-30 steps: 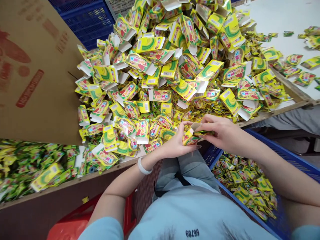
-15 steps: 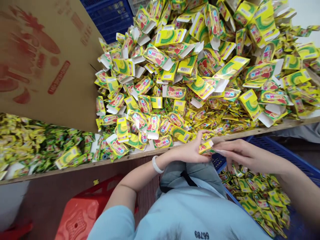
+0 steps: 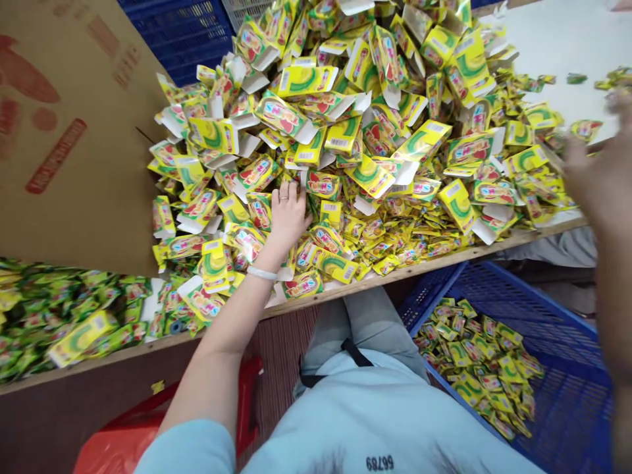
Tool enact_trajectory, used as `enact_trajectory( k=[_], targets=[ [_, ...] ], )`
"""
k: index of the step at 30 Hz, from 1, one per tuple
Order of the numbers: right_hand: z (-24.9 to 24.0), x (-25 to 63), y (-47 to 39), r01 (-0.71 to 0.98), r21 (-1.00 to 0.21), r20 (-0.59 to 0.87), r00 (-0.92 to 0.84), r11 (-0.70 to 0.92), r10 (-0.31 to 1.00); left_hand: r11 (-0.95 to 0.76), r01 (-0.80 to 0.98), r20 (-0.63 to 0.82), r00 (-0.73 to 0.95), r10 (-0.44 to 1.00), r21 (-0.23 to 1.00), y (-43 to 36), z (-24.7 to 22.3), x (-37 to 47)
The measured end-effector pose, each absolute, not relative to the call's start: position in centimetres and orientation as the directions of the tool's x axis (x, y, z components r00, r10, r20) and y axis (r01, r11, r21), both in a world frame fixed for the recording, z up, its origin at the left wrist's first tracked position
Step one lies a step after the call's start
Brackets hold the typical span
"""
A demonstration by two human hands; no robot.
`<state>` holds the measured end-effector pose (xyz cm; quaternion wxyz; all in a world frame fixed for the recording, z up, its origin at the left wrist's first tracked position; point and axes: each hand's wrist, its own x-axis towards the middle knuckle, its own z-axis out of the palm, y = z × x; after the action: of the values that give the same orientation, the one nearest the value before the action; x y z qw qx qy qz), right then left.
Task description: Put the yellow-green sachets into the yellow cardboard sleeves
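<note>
My left hand (image 3: 289,214), with a ring and a white wristband, reaches into a heap of small yellow and green candy boxes. Its fingers are bent down over the boxes and the thumb stands apart; the fingertips are partly hidden. Beside those fingers lies a printed candy box (image 3: 323,185) with a white end flap. At the right edge my right hand (image 3: 592,158) is smeared by motion over the table, near small candy packets (image 3: 586,130). Whether it holds anything cannot be made out.
A large cardboard carton (image 3: 83,164) stands at the left, with green packets (image 3: 74,296) before it. Below the wooden table edge (image 3: 424,268), a blue crate (image 3: 567,359) holds filled boxes (image 3: 484,368). A red stool (image 3: 118,441) is at lower left.
The small box held between both hands is no longer in view there. My left hand has moved up and left into the heap; my right hand has swung out to the far right. The view has shifted rightward.
</note>
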<state>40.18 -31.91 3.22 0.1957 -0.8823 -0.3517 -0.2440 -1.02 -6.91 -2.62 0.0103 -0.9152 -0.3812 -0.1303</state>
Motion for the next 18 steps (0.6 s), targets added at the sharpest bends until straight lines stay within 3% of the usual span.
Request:
enact_trajectory(
  k=[2,4,6,9,13,16,18],
  targets=[
    [1.6,35.4,-30.8,0.800,-0.254,0.357,0.599,-0.543,0.716,-0.706,0.704,0.284,0.664,0.692,0.074,-6.1,-3.5,-0.6],
    [-1.1,29.7,-30.0,0.876,-0.225,0.108,0.457,-0.426,0.883,-0.692,0.718,0.328,0.637,0.698,0.078,-5.7,-3.8,-0.7],
    [-4.0,25.2,-29.4,0.892,-0.200,-0.065,0.401,-0.406,0.914,-0.676,0.733,0.360,0.613,0.703,0.073,-5.7,-3.7,-1.1],
    [-7.1,22.5,-28.3,0.859,-0.261,-0.166,0.410,-0.441,0.897,-0.654,0.755,0.384,0.594,0.707,0.037,-6.1,-3.1,-2.1],
    [-7.9,23.3,-27.5,0.809,-0.445,-0.111,0.377,-0.385,0.920,-0.682,0.731,0.332,0.646,0.687,-0.010,-6.6,-2.7,-2.9],
    [-6.4,24.3,-28.5,0.835,-0.453,0.151,0.418,-0.313,0.896,-0.687,0.725,0.356,0.634,0.687,0.035,-6.3,-2.2,-3.2],
    [-4.7,24.2,-29.6,0.824,-0.515,0.330,0.445,-0.236,0.833,-0.688,0.711,0.418,0.586,0.694,0.146,-5.9,-1.7,-3.4]
  ],
)
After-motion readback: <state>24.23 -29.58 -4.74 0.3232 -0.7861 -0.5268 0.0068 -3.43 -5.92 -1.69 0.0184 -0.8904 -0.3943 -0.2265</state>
